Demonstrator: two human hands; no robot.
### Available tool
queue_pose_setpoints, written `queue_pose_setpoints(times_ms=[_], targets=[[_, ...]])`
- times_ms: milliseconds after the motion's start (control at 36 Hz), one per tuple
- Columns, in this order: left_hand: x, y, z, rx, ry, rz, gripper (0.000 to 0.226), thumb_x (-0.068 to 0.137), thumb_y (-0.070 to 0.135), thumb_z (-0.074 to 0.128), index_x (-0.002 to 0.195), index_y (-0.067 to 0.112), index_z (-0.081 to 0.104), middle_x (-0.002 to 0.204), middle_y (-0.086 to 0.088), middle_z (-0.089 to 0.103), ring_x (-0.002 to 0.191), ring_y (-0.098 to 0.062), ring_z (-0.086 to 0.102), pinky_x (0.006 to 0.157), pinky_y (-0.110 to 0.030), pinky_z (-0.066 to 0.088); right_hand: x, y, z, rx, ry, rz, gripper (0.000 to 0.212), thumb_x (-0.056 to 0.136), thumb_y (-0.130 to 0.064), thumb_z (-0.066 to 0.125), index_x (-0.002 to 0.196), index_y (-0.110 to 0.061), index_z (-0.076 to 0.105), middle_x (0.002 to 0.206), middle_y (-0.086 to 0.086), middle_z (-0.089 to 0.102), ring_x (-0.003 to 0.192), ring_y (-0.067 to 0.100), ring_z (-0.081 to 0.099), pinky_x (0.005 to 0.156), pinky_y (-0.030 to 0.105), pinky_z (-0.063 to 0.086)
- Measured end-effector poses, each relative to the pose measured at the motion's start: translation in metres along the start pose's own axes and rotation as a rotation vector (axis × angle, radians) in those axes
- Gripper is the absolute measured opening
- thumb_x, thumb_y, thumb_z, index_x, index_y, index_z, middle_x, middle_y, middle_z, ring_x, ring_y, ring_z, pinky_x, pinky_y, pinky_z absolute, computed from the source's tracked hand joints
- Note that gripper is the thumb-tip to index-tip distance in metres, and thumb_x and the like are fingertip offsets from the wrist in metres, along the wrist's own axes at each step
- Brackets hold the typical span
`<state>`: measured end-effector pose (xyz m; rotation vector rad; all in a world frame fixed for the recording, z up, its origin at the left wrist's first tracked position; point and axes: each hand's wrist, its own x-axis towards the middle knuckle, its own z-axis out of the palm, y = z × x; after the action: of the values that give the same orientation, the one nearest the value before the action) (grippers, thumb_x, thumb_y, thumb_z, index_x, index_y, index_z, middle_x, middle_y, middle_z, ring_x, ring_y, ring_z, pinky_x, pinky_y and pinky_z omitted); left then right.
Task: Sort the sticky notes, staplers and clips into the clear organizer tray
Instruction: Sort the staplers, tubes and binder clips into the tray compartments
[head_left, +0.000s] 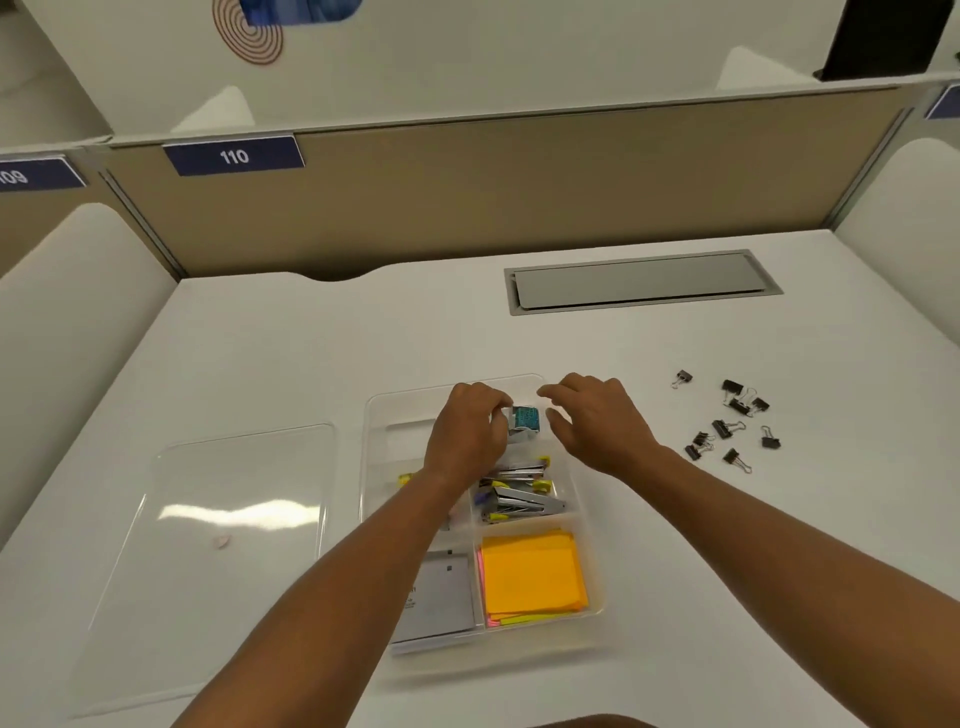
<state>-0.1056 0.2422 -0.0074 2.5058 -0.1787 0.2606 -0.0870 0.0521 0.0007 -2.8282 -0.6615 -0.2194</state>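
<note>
left hand (470, 431) fingers around small teal box (523, 422) over tray (589, 525), right hand (597, 423) fingers loose

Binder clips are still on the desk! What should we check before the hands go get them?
1. Binder clips loose on the desk, right of the clear organizer tray: not ok, unsorted.
2. Right hand free to reach: ok, open, holds nothing.
3. Left hand free: not ok, it grips a small teal box over the tray's far end.
4. Staplers in a compartment: ok.
5. Sticky notes in a compartment: ok.
6. Empty compartment for clips: cannot tell, hands cover it.
</note>
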Motion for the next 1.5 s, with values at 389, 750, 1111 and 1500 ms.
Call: queue_pose_setpoints(times_ms=[389,750,1111,1500], targets=[[0.003,0.086,0.054,-0.084,-0.081,0.154,0.024,0.094,0.014,0.054,0.113,0.016,0.067,0.114,0.002,0.067,0.107,-0.013,0.056,0.088,-0.019,0.04,-0.086,0.073,-0.023,0.069,0.073,0.21,0.028,0.093,-0.026,0.056,0.118,-0.021,0.067,0.107,0.0,0.066,0.095,0.023,0.063,0.077,0.04,0.049],[0.005,0.135,0.099,-0.05,-0.516,0.212,0.075,0.086,0.033,0.066,0.149,0.033,0.027,0.128,0.0,0.053,0.114,-0.017,0.051,0.098,-0.034,0.046,-0.132,0.139,-0.037,0.076,0.002,0.341,0.028,0.095,-0.018,0.048,0.116,-0.024,0.067,0.109,-0.003,0.067,0.098,0.022,0.063,0.075,0.036,0.051],[-0.014,0.133,0.123,0.192,-0.683,0.19,0.072,0.076,0.046,0.072,0.14,0.032,0.041,0.13,0.002,0.043,0.121,-0.017,0.041,0.098,-0.038,0.046,-0.137,0.161,-0.021,0.196,0.026,0.382,0.026,0.094,-0.02,0.052,0.113,-0.023,0.068,0.11,-0.002,0.069,0.098,0.022,0.064,0.08,0.036,0.05],[-0.011,0.144,0.135,-0.087,-0.45,0.027,0.024,0.083,0.024,0.07,0.104,0.025,0.058,0.101,0.006,0.061,0.075,-0.01,0.053,0.073,-0.024,0.041,-0.143,0.181,-0.015,0.207,-0.058,0.564,0.034,0.093,-0.039,0.055,0.12,-0.019,0.061,0.109,0.003,0.064,0.101,0.024,0.062,0.082,0.037,0.05]])
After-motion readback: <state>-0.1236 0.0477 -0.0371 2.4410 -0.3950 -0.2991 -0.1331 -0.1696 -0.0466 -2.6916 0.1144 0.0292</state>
